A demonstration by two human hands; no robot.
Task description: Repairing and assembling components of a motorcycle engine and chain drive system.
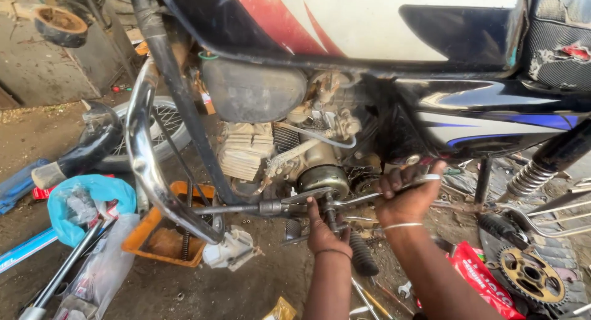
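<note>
A motorcycle stands in front of me, its dirty engine (289, 151) exposed under the white, red and black tank (369, 21). My left hand (325, 231) presses against the lower engine beside a small upright part and the footrest bar (246, 208). My right hand (407, 194) grips the end of a long metal wrench (369, 197) that runs leftward to the engine's lower side. A thin bangle circles my right wrist, and a dark band my left.
A chrome crash guard (144, 154) curves down at left. An orange tray (163, 234), blue plastic bag (86, 203) and clear bag lie on the dirt floor. A chain sprocket (529, 274), red packet (486, 277), rear shock spring (532, 175) and loose spanners sit at right.
</note>
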